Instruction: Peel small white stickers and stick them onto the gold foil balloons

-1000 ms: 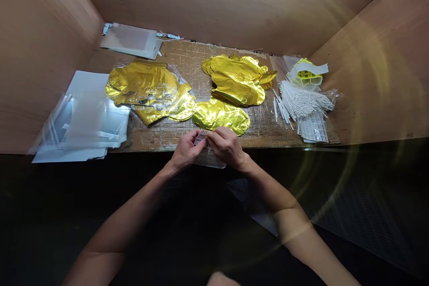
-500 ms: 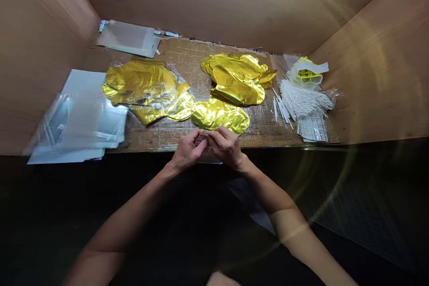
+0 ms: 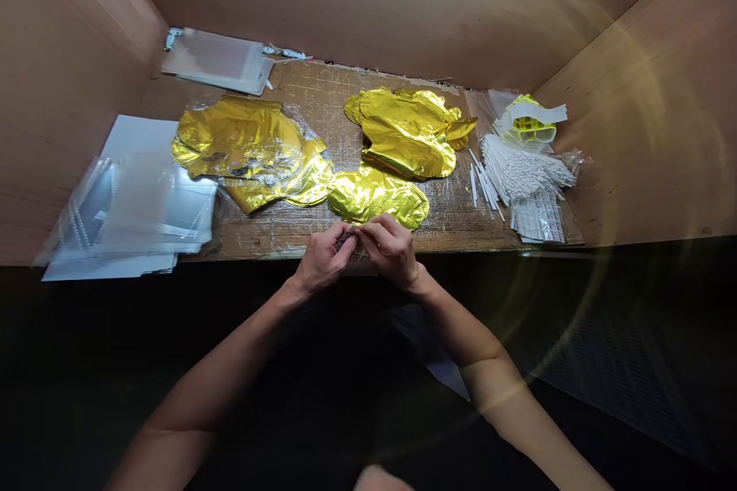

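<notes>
We look down from the person's head into a booth with wooden walls, onto a worn, tape-patched desk (image 3: 276,239). At its near edge the left hand (image 3: 322,261) and right hand (image 3: 392,249) meet, their fingers (image 3: 377,234) curled together and clamped from both sides on a small printed sheet (image 3: 352,244). The sheet is held just over the desk's front edge, mostly hidden by the hands, and its print is unreadable. Just beyond the knuckles lies a gold foil balloon (image 3: 377,197), with larger heaps of gold foil (image 3: 242,142) behind it. To the left, a stack of clear plastic bags (image 3: 130,207) lies near the desk's edge. To the right are loose white sticks (image 3: 487,188) and printed label sheets (image 3: 538,219). In our judgement, uneven pinching could crease or tear the thin sheet, and a loosened grip could let it slip past the edge into the dark area below. A sweep of the hands could also snag the nearby foil, whose slick surface may slide easily, or scatter the loose sticks.
</notes>
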`<state>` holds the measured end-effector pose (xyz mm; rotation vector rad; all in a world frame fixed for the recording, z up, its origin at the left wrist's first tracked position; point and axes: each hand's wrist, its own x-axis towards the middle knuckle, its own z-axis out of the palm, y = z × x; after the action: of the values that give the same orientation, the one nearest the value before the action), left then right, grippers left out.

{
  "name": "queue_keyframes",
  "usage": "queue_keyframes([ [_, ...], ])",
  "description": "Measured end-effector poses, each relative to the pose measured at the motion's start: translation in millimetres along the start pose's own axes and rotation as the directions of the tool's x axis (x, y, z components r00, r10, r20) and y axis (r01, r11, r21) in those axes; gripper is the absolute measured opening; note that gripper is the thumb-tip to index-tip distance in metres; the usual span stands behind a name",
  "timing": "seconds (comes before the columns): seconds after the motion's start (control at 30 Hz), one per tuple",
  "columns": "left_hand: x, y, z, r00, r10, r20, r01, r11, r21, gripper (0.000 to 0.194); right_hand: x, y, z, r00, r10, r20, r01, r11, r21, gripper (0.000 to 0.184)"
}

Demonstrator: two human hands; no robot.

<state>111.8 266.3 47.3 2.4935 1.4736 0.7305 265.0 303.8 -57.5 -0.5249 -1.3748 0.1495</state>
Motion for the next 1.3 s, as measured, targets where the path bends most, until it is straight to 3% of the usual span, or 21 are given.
queue_keyframes([
  [0.2, -0.8, -1.9, -0.3, 1.0, -0.007, 0.009, 0.007, 1.0, 0.027, 0.022, 3.5, 0.0, -2.2, 1.0, 0.01, -0.029, -0.008, 0.997, 0.078, 0.009],
  [0.37, -0.4, -0.5, 1.0, 1.0, 0.016, 0.016, -0.016, 1.0, 0.024, 0.021, 4.8, 0.8, -5.5, 0.997, 0.035, 0.07, -0.043, 0.992, 0.115, 0.013],
  [0.57, -0.2, 3.7, 1.4, 1.0, -0.015, 0.013, 0.014, 0.999, 0.034, 0.022, -0.7, 2.2, -1.4, 0.998, 0.055, 0.023, -0.056, 0.997, 0.057, 0.01],
  [1.0, -1.1, 2.3, 4.0, 1.0, -0.022, -0.004, 0.022, 1.0, -0.015, 0.023, -16.0, 3.8, 5.6, 0.996, -0.029, -0.089, 0.026, 0.999, -0.026, 0.015],
  [1.17, -2.1, 4.0, 6.2, 1.0, -0.031, -0.003, 0.031, 1.0, -0.003, 0.024, -16.3, 3.0, 10.2, 1.0, -0.002, -0.018, 0.0, 0.997, -0.076, 0.02],
  [1.3, -2.9, 2.6, 6.0, 0.998, -0.049, -0.032, 0.05, 0.998, 0.048, 0.021, -12.5, -3.8, 4.5, 0.997, 0.053, 0.058, -0.055, 0.998, 0.02, 0.022],
])
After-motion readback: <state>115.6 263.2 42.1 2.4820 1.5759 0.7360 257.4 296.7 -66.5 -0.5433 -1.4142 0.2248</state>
